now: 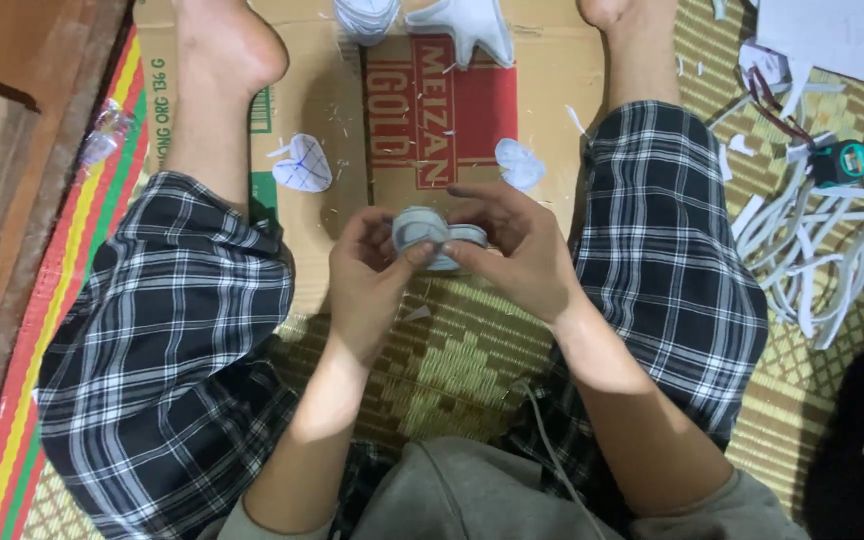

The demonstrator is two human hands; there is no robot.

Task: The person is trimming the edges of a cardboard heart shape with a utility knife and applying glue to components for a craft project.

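While our left hand and right hand are pinching the small grey-white foam heart cutout, we are risking creasing it through overtight fingertips

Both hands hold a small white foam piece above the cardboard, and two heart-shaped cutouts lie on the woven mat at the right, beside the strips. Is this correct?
One detail is wrong. In the head view, the two heart-shaped cutouts lie on the cardboard, not on the mat by the strips. Left hand and right hand do hold the white foam piece.
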